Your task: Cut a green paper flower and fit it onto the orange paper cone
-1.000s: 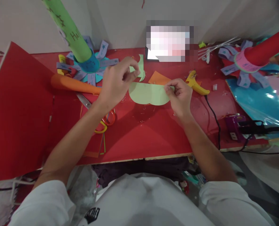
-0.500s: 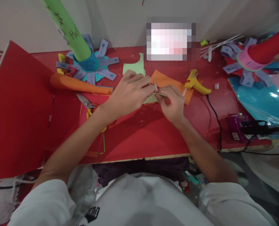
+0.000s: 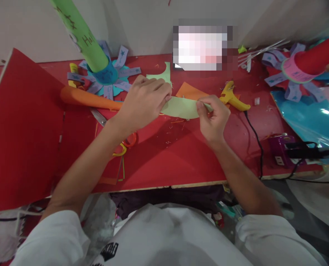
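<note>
A pale green piece of paper (image 3: 181, 108) is stretched between my two hands, above the red table. My left hand (image 3: 148, 96) pinches its left end, and my right hand (image 3: 213, 116) grips its right end between thumb and fingers. Behind the green paper lies a sheet of orange paper (image 3: 190, 89), partly covered. Another pale green paper with a curved cut-out (image 3: 167, 70) rests just beyond my left hand. To the right of my right hand is a yellow glue gun (image 3: 232, 99) with a black cord.
Left of my forearm are an orange paper cone (image 3: 89, 99), scissors (image 3: 98, 117) and an upright red board (image 3: 23, 133). A green paper tube (image 3: 80, 37) stands on a blue flower-shaped base. At right are a purple power adapter (image 3: 282, 149) and a blue plastic-wrapped sheet (image 3: 305, 118).
My hands have moved apart, the left one leftward and the right one rightward. The green paper, bunched between my fingers before, now spans the gap with its face showing.
</note>
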